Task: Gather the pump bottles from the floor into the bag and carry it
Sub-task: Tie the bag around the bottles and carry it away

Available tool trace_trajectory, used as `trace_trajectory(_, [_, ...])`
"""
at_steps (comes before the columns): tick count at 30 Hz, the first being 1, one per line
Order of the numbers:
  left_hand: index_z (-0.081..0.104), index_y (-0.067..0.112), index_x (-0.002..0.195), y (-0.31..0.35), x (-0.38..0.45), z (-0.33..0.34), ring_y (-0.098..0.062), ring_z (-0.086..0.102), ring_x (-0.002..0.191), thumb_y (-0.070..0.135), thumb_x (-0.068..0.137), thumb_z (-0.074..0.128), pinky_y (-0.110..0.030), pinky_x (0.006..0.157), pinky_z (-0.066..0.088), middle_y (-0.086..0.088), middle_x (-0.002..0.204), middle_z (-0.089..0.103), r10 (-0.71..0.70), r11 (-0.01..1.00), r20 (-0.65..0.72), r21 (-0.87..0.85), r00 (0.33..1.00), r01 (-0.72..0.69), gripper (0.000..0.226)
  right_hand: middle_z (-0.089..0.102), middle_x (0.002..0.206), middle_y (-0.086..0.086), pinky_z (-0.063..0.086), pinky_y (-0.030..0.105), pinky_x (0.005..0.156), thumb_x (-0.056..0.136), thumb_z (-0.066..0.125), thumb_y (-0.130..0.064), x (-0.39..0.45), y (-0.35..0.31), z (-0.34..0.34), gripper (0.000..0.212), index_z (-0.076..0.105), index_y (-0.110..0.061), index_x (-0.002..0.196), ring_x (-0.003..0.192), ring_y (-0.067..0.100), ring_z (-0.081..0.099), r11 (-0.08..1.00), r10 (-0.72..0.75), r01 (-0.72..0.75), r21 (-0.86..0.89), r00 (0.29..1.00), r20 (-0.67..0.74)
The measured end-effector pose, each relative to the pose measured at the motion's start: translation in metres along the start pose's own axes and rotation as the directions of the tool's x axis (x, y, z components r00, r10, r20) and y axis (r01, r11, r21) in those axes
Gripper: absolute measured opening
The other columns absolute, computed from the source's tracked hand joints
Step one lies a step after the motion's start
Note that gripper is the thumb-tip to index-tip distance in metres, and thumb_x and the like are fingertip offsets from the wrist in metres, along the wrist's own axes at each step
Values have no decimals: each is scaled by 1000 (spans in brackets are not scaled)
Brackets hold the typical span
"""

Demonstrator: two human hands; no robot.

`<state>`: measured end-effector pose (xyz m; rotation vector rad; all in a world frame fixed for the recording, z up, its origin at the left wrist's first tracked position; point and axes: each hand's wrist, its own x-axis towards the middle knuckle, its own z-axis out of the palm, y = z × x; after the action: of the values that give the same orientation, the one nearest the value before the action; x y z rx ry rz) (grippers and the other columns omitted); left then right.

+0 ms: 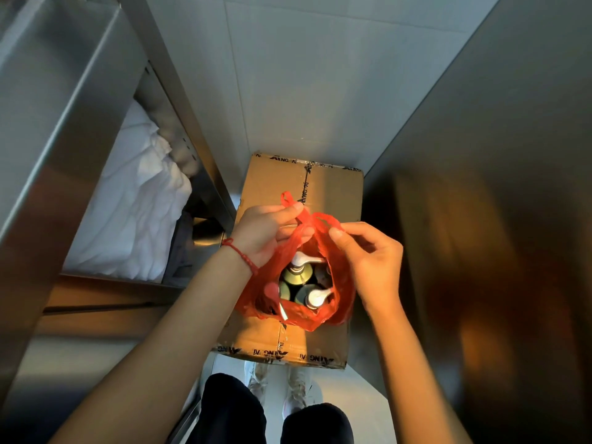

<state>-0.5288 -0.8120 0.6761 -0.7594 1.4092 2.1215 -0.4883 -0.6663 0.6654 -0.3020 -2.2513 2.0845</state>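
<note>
A red plastic bag (344, 283) hangs open above a cardboard box (333, 190). Inside it stand pump bottles (299, 274) with white pump heads and greenish bodies, at least two of them showing. My left hand (266, 232) is closed around the bag's left handle loop, which sticks up past my thumb. My right hand (371, 254) pinches the bag's right handle between thumb and fingers. The two hands hold the handles close together over the bag's mouth. A red string bracelet sits on my left wrist.
The taped cardboard box lies on the floor between a steel shelf unit (64, 100) on the left, holding folded white linen (137, 203), and a steel wall (496, 155) on the right. A tiled wall (304, 75) closes the far end. My knees and shoes (298, 392) show at the bottom.
</note>
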Motion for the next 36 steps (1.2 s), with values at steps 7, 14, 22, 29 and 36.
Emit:
trace_trajectory(7, [62,2,81,-3,1,-5,-12,64,44,9,85,58,-20,47,54,-5,52,68,-35,996,-10,-78,999,34,10,66,73,-12,47,19,72,79,65,-15,-4,12,9,10,73,-21,79,74,4,62,973,-109,142,-183,977,182])
trace_trajectory(14, [65,4,81,-2,0,-6,-12,65,49,11,85,59,-20,47,53,-3,55,69,-8,1000,-2,-23,1000,8,10,55,79,-4,39,9,71,65,79,-19,3,11,17,17,66,-27,72,76,3,52,962,-86,99,-254,994,61])
trace_trajectory(22, [71,12,70,-1,-5,-5,-13,61,49,13,81,64,-19,51,51,-1,52,67,136,972,-32,198,990,-127,12,62,64,-5,45,28,64,70,76,-22,16,10,19,9,67,-22,67,61,5,54,961,149,-84,-264,960,236])
trace_trajectory(29, [70,18,61,-8,-8,-2,-9,58,46,16,79,68,-19,51,48,5,43,63,296,892,-123,390,947,-228,18,48,50,9,36,31,53,73,71,-29,21,20,18,38,56,-2,52,50,12,40,917,207,-114,-382,956,210])
trace_trajectory(36, [70,18,62,-9,-7,-1,-14,62,51,15,80,66,-23,56,52,2,48,66,248,926,-141,324,958,-192,19,50,49,8,35,28,52,73,72,-31,21,16,17,42,58,1,51,49,13,41,934,263,-186,-304,936,236])
